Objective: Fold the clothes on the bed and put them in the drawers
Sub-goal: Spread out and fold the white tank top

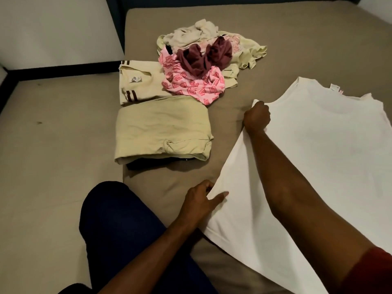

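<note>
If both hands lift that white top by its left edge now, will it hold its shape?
Probably not. The white top lies thin and flat on the bed, so it likely droops. The right hand and left hand grip one edge only; the far side would probably drag.

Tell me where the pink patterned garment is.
Head view, upper middle: the pink patterned garment lies on the bed, under a maroon garment, beside the folded striped shirt.

Dark blue trouser leg (118, 225) at bottom, knee bent against bed edge. Red sleeve (371, 272) at bottom right corner. Pale wall panel (55, 28) upper left, black strip (63, 70) along its base. Dark upright strip (115, 20) beside panel.
</note>
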`<state>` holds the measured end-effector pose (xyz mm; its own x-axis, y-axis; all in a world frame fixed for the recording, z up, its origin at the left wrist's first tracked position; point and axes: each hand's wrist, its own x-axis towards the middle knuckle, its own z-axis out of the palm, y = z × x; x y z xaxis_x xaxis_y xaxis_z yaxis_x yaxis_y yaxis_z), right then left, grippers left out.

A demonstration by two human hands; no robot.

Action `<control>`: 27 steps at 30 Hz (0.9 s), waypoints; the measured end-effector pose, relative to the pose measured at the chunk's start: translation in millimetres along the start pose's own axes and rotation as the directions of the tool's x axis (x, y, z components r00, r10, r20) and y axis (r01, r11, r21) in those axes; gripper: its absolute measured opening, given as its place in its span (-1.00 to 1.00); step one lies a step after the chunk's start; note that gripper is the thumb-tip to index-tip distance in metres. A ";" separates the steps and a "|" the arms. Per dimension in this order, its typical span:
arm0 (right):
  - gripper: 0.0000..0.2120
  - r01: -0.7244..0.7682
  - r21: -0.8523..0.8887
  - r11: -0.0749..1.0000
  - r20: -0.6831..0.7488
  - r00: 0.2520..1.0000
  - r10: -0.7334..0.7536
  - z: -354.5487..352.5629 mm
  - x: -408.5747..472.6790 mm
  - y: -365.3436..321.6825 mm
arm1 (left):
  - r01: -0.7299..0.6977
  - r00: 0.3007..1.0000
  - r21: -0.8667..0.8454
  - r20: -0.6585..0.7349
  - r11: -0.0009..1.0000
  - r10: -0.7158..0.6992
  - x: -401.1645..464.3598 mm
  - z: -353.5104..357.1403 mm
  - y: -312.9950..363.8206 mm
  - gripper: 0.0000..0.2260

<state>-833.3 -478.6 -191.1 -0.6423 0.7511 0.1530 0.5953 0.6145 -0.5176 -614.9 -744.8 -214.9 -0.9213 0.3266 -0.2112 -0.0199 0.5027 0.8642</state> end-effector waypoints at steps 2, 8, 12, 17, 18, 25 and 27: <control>-0.76 -0.059 0.120 0.991 0.024 0.998 0.057 -5.7 6.4 4.6 | 0.002 1.000 0.075 0.019 0.997 -0.003 0.6 -0.5 -1.7 -0.69; -0.77 -0.127 0.505 0.854 0.057 0.992 0.114 -28.5 30.5 34.8 | -0.110 0.990 0.097 -0.073 0.989 0.117 -13.4 -1.5 10.8 -0.53; -0.90 -0.127 0.662 0.739 0.077 0.992 0.101 -80.4 38.7 65.5 | -0.276 0.945 0.182 -0.126 0.944 0.301 -28.4 15.9 41.8 -0.58; -0.91 -0.169 0.747 0.643 0.111 0.985 0.130 -129.6 49.9 126.8 | -0.426 0.877 0.250 -0.125 0.870 0.465 -63.6 76.4 87.8 -0.67; -0.89 -0.180 0.761 0.623 0.126 0.983 0.131 -132.9 52.6 139.9 | -0.442 0.862 0.287 -0.126 0.850 0.491 -68.4 90.0 94.1 -0.67; -0.86 -0.298 0.717 0.631 0.200 0.954 0.223 -144.7 67.3 231.5 | -0.500 0.775 0.661 0.052 0.560 0.630 -91.0 178.0 124.5 -0.83; -0.93 -0.255 0.624 0.738 0.151 0.967 0.206 -136.8 72.2 250.9 | -0.515 0.791 0.653 0.112 0.556 0.601 -91.6 196.7 116.7 -0.89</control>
<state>-664.3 -237.2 -194.8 -0.5708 0.8166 -0.0857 0.3020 0.1117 -0.9468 -456.4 -558.6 -184.5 -0.6976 0.6502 0.3011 0.7165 0.6338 0.2914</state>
